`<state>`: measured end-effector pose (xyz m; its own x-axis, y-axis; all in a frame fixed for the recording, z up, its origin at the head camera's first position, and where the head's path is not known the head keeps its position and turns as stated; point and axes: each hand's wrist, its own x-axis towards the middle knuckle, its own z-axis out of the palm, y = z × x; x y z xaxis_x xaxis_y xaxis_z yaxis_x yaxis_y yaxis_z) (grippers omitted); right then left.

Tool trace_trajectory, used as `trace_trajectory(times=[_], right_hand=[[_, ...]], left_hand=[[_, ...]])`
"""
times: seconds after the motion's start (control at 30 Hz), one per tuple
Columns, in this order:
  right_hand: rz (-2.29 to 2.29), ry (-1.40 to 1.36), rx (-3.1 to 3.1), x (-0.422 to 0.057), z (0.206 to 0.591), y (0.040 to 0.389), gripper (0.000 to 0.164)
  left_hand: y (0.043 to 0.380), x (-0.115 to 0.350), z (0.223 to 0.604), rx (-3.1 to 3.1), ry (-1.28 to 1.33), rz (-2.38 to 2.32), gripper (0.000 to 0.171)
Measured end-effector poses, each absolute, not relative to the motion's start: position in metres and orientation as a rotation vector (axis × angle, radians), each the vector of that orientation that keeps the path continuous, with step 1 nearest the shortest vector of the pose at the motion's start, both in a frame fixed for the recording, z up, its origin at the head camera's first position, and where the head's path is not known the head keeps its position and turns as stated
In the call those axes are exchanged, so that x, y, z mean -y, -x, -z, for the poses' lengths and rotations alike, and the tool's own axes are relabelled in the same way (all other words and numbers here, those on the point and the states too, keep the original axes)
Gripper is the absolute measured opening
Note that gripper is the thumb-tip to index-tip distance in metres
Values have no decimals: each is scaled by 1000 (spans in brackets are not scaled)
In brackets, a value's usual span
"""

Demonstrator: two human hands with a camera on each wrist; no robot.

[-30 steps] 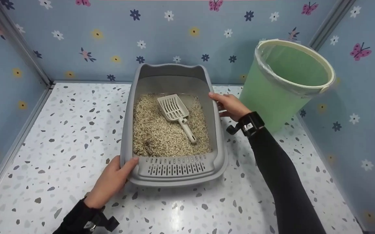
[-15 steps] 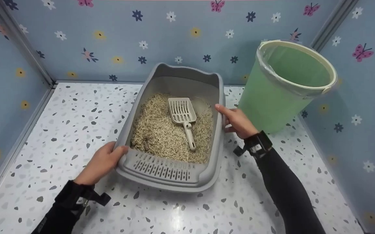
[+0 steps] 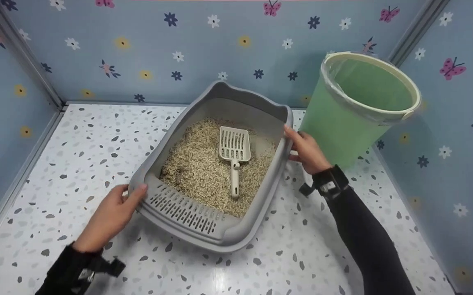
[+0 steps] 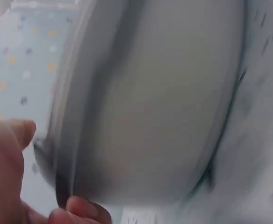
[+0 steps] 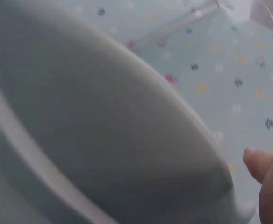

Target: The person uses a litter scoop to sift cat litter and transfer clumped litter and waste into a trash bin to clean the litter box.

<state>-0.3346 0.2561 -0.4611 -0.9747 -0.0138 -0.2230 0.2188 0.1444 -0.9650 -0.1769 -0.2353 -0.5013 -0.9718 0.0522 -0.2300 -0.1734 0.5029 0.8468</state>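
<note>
A grey litter box (image 3: 230,235) stands askew on the speckled surface, its low slotted front toward the lower left. Tan granular litter (image 3: 197,159) covers its floor, with a darker patch near the left side. On the litter lies a beige slotted litter scoop (image 3: 235,149), handle toward me. My left hand (image 3: 111,211) grips the front left corner, thumb over the rim and fingers curled beneath it, as the left wrist view shows at the rim (image 4: 66,140). With thumb on top and fingers outside, my right hand (image 3: 306,149) holds the right rim near the back.
Right behind my right hand stands a green bin (image 3: 334,119) with a clear liner folded over its cream rim. A flowered blue wall (image 3: 138,49) runs behind the box, and side walls close off left and right. Speckled flooring (image 3: 76,164) surrounds the box.
The litter box has turned clockwise, its front swinging left and its back right, with both hands holding on. My left hand has moved left; my right hand has shifted slightly right and toward me.
</note>
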Motion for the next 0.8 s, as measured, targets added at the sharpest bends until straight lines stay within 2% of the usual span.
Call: trace_trajectory(times=[0.13,0.3,0.4,0.63,0.8], right_hand=[[1954,-163,-2258,-262,467,362,92],[1965,-164,-2268,-268,471,365,60],[1992,-158,-2252,-267,470,360,55],[1969,-250,-2308,-253,468,321,81],[1903,-313,-2403,-236,467,280,61]], left_hand=[[141,209,510,-2321,96,-1608,80],[138,182,516,-2244,23,-1807,60],[146,185,516,-2253,45,-1835,51],[187,230,513,-2188,37,-1757,56],[228,273,507,-2149,5,-1678,60]])
